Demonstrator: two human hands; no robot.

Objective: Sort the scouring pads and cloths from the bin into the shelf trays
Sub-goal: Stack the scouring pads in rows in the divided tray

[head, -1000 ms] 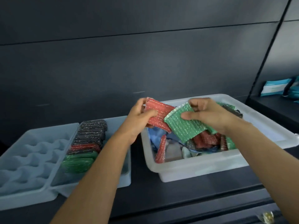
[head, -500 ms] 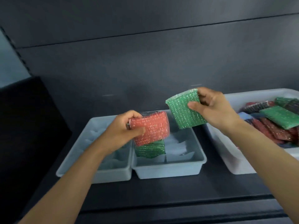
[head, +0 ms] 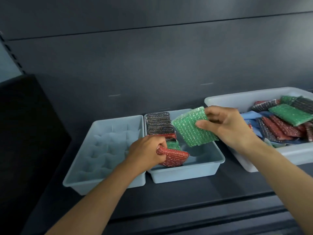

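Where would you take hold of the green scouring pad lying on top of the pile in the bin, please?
I would pinch the green pad by its near edge, thumb on top, fingers beneath, coming from the front of the bin. It lies flat on top, and that edge seems raised above the red pads, with nothing covering it.

two hands: the left hand (head: 145, 152) grips one red pad (head: 174, 157), the right hand (head: 227, 126) pinches one green pad (head: 191, 128). two pale trays stand side by side, the left tray (head: 101, 184) and the right tray (head: 186, 175), plus one white bin (head: 237, 99). the right tray's row of dark pads (head: 159, 122) is too tightly packed to count. in the bin: at least two loose green pads (head: 290, 115), three or more loose red pads (head: 279, 126), about three dark ones, and at least one blue cloth (head: 252, 115).
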